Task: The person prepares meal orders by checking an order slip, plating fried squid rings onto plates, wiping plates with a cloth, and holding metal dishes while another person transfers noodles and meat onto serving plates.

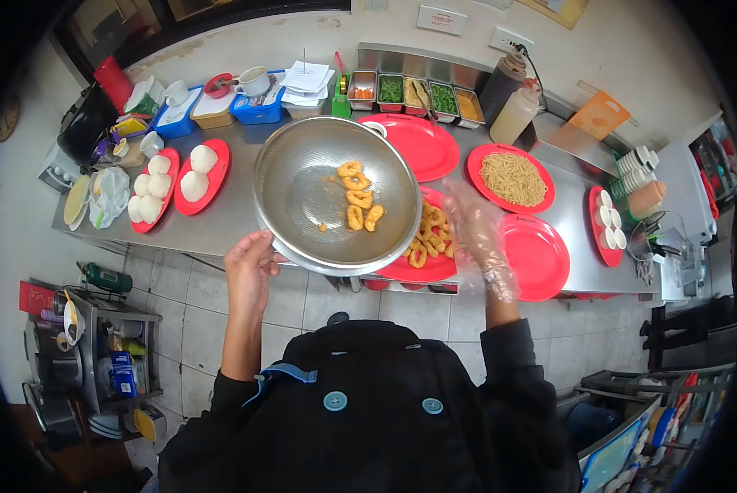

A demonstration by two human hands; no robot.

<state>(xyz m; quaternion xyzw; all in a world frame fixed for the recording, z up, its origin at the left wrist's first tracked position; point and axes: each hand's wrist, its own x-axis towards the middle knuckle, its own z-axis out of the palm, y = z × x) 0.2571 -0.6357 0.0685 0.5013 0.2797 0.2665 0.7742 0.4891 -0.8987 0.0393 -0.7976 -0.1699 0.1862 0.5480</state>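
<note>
My left hand [252,264] is closed on the near left edge of a large metal mesh strainer [294,181], holding it tilted above the counter's front edge. Several golden fried rings [358,197], which look like calamari, and a few crumbs lie inside it. More rings are heaped on a red oval plate [422,271], partly hidden behind the strainer. My right hand [477,228] wears a clear plastic glove and hovers at that plate's right side. Its fingers look stretched out, somewhat blurred, and I see nothing in them.
A red plate of noodles [514,179] and bare red plates [537,259] stand right. White rice mounds [194,186] on red plates sit left. Topping trays [416,94], squeeze bottles [516,113] and blue tubs [257,105] line the back. Small white cups [608,218] stand far right.
</note>
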